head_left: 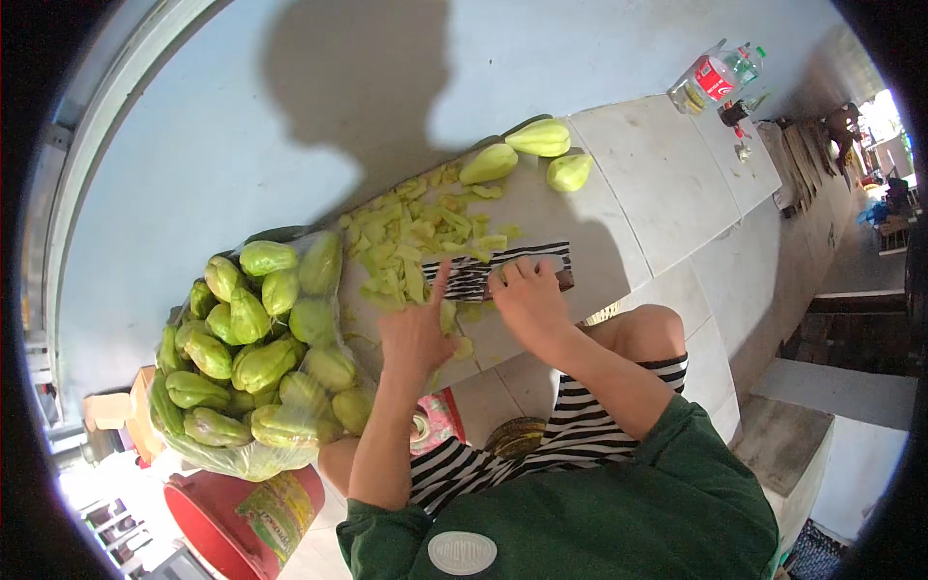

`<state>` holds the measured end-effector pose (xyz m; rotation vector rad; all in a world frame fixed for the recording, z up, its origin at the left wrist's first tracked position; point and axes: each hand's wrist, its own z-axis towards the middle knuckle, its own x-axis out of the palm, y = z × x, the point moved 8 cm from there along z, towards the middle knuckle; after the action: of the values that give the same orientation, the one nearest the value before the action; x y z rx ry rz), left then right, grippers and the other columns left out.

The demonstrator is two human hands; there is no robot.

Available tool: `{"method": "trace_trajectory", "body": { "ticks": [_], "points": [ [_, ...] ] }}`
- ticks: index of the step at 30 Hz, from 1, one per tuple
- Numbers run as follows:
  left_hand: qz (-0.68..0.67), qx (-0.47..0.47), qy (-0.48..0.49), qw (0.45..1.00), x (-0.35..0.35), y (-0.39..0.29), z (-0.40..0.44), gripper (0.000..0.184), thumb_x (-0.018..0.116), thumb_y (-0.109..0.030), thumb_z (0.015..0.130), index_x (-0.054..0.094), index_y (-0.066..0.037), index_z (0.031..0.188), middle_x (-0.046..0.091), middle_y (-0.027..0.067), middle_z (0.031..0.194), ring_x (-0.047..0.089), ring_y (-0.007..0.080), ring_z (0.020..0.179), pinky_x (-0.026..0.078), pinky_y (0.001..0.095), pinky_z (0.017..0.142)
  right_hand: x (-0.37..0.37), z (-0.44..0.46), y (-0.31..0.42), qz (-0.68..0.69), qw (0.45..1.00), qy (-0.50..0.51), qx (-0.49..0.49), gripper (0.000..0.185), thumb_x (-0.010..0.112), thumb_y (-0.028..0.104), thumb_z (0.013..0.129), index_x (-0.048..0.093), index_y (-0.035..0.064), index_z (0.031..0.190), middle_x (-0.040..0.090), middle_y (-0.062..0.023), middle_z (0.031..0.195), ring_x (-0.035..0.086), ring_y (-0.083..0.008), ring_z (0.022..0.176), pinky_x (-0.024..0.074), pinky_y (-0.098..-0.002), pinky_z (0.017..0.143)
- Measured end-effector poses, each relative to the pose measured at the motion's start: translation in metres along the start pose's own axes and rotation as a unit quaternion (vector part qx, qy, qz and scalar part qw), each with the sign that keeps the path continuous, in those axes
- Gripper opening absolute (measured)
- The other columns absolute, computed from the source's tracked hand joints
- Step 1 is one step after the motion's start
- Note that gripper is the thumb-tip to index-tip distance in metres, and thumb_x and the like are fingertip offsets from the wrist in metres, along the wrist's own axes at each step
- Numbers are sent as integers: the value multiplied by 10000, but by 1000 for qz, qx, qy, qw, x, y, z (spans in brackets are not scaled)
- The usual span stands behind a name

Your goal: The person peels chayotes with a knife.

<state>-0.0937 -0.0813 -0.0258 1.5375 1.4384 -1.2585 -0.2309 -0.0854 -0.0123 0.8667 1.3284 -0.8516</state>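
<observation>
My left hand [414, 333] is over the near edge of the pale tiled ledge, its index finger stretched out and thumb apart, holding nothing visible. Beside it lies a heap of pale green peelings [416, 232]. A flat black-and-white striped piece [464, 278] lies in front of both hands; I cannot tell whether it is cloth or a shiny surface. My right hand [530, 298] rests over its right part with fingers curled down; what they grip is hidden. Three peeled pale green chayotes [538, 138] sit at the back of the ledge [628, 184].
A big clear plastic bag [329, 261] full of green chayotes [248, 314] stands at the left. Below it is a red bucket [217, 517]. Plastic bottles [710, 79] stand on the ledge's far right, by the wall. A pink patterned item [440, 420] is near my knees.
</observation>
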Motion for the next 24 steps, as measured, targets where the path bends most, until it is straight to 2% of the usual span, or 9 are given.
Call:
{"method": "trace_trajectory", "body": {
  "ticks": [4,6,9,12,18,24],
  "points": [
    [14,41,33,999,16,-22,-6,1140,760,-231,641,45,-302,1526,680,184,799,666,368,711,548,468,630,-2,-3,16,-49,998,35,-17,268,594,126,773,674,19,1005,635,-87,929,550,-240,958,390,-436,816],
    [32,33,61,997,30,-24,-7,1110,730,-193,648,68,-314,1531,666,121,728,658,299,632,543,404,619,1,-5,24,-67,996,45,-26,274,597,129,770,676,15,1007,634,-89,936,543,-240,962,389,-442,825],
    [44,59,8,997,31,-29,-9,1109,737,-181,643,85,-290,1533,655,103,679,656,279,610,534,381,574,6,-7,35,-72,996,1,-47,282,602,130,762,679,14,1007,624,-77,918,531,-234,954,384,-433,810],
    [0,58,15,998,28,-30,-12,1132,760,-176,626,93,-262,1536,649,99,651,652,275,588,526,369,547,7,-7,40,-72,996,0,-45,283,607,134,754,681,18,1001,611,-67,886,527,-222,931,381,-421,786],
    [2,30,38,999,28,-24,-11,1192,800,-191,586,86,-241,1539,661,111,665,658,273,589,518,360,518,5,-7,45,-84,994,-22,-60,234,605,154,757,680,34,943,600,-45,860,524,-208,910,376,-399,771],
    [-8,-11,54,998,34,-15,-8,1213,811,-233,602,41,-211,1539,667,109,660,667,280,603,535,370,544,5,-7,46,-74,996,-4,-52,201,603,164,761,674,49,910,600,-44,876,522,-208,922,373,-386,774]
  ]
}}
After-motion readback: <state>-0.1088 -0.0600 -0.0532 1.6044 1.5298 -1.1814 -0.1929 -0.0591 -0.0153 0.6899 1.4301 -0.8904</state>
